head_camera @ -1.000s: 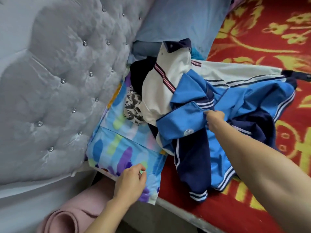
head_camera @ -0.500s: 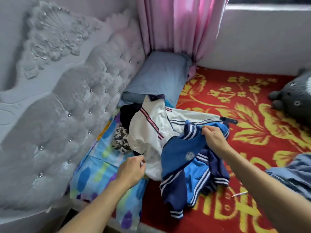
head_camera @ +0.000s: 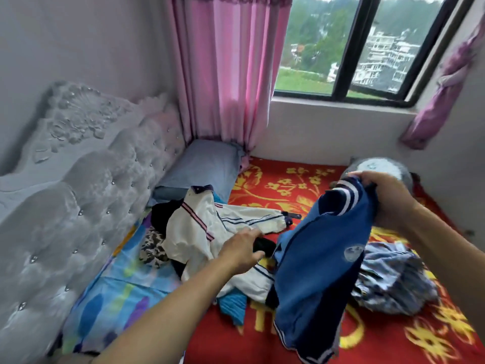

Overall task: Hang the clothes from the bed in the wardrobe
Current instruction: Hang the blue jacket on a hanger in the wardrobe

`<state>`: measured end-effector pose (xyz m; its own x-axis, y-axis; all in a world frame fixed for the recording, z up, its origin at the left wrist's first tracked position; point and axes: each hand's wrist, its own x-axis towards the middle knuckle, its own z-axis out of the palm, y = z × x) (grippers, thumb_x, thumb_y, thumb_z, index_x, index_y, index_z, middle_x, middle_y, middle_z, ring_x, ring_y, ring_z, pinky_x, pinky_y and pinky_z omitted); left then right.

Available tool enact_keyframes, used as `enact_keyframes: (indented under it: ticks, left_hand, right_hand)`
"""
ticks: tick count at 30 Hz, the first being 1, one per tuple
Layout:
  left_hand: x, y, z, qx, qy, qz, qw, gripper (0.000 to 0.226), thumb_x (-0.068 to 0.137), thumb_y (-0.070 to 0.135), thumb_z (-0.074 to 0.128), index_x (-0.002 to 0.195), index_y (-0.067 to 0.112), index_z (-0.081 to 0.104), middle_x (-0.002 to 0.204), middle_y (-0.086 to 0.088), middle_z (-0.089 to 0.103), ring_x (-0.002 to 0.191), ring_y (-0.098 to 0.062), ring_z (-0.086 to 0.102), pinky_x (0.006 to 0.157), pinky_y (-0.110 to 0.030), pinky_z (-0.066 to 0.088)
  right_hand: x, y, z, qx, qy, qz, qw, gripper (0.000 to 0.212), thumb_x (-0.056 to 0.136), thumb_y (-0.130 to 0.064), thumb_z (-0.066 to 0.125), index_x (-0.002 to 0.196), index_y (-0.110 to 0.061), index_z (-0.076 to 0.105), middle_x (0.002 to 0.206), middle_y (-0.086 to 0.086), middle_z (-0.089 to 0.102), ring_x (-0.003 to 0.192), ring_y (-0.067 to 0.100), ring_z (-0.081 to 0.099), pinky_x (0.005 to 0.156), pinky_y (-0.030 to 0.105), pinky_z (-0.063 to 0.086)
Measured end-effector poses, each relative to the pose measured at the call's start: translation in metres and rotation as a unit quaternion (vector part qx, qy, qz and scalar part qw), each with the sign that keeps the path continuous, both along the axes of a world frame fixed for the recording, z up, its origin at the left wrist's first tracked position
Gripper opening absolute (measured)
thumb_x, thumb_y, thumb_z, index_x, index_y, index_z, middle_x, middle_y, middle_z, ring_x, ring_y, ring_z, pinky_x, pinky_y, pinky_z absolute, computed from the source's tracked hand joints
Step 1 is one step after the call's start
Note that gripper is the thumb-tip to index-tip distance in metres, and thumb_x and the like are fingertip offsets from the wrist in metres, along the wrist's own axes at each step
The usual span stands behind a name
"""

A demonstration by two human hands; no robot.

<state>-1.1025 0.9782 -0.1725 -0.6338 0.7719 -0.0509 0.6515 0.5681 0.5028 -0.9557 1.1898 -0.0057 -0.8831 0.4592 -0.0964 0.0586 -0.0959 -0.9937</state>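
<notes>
Right hand is clenched round a striped edge of the blue jacket, holding it up above the red blanket on the bed. The jacket's lower end hangs down and blurs near the bottom of the view. Behind that fist a grey plush toy is mostly hidden. Left hand is loose, fingers straight, over the white jacket lying crumpled on the bed; whether it touches the cloth, I cannot tell. 1 dark item peeks out by its fingertips, unclear what. A pale round badge on the blue jacket is too smeared to read — same for the yellow characters on the blanket.
</notes>
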Motion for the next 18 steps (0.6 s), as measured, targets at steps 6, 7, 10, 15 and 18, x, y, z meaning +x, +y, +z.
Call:
enact_keyframes:
  ticks: [6, 7, 10, 15, 18]
  left_hand:
    - [0.082, 0.076, 0.009, 0.043, -0.009, -0.062, 0.997, 0.096, 0.067, 0.045, 0.077, 0.147, 0.036, 0.025, 0.146, -0.001, 0.037, 0.134, -0.021, 0.036, 0.109, -0.04, 0.036]
    - [0.1, 0.092, 0.008, 0.042, -0.023, -0.079, 0.996, 0.092, 0.066, 0.042, 0.076, 0.145, 0.038, 0.029, 0.146, 0.0, 0.038, 0.133, -0.02, 0.038, 0.109, -0.04, 0.036]
    - [0.167, 0.136, 0.002, 0.031, -0.115, -0.103, 0.988, 0.043, 0.074, 0.026, 0.065, 0.116, 0.019, 0.064, 0.122, -0.003, 0.059, 0.112, -0.021, 0.056, 0.095, -0.039, 0.047]
    - [0.219, 0.148, -0.001, 0.121, -0.12, -0.01, 0.985, 0.026, 0.06, 0.038, 0.05, 0.051, 0.016, 0.042, 0.063, 0.002, 0.041, 0.059, -0.002, 0.035, 0.054, -0.032, 0.028]
    - [0.223, 0.121, 0.013, 0.209, -0.078, 0.08, 0.972, 0.031, 0.05, 0.046, 0.045, 0.045, 0.019, 0.031, 0.047, 0.01, 0.03, 0.049, -0.001, 0.027, 0.05, -0.031, 0.022]
  right_hand:
    - [0.101, 0.032, 0.056, -0.016, 0.064, 0.032, 0.997, 0.01, 0.049, -0.019, 0.052, 0.056, -0.012, 0.052, 0.058, 0.007, 0.047, 0.052, 0.019, 0.047, 0.053, 0.024, 0.045]
    - [0.118, 0.037, 0.061, -0.013, 0.078, 0.039, 0.996, 0.007, 0.048, -0.019, 0.051, 0.052, -0.014, 0.052, 0.056, 0.006, 0.046, 0.05, 0.018, 0.046, 0.051, 0.023, 0.044]
    - [0.165, 0.066, 0.063, -0.004, 0.091, 0.065, 0.994, 0.009, 0.046, -0.02, 0.05, 0.051, -0.013, 0.046, 0.054, 0.006, 0.04, 0.047, 0.017, 0.039, 0.046, 0.022, 0.04]
    - [0.216, 0.13, 0.035, -0.025, 0.062, 0.039, 0.997, 0.01, 0.06, -0.013, 0.039, 0.059, -0.008, 0.048, 0.056, 0.007, 0.042, 0.047, 0.017, 0.042, 0.048, 0.025, 0.04]
    - [0.222, 0.163, 0.005, -0.028, 0.001, 0.026, 0.999, 0.031, 0.057, -0.021, 0.052, 0.083, -0.004, 0.049, 0.073, 0.015, 0.042, 0.063, 0.029, 0.042, 0.061, 0.034, 0.039]
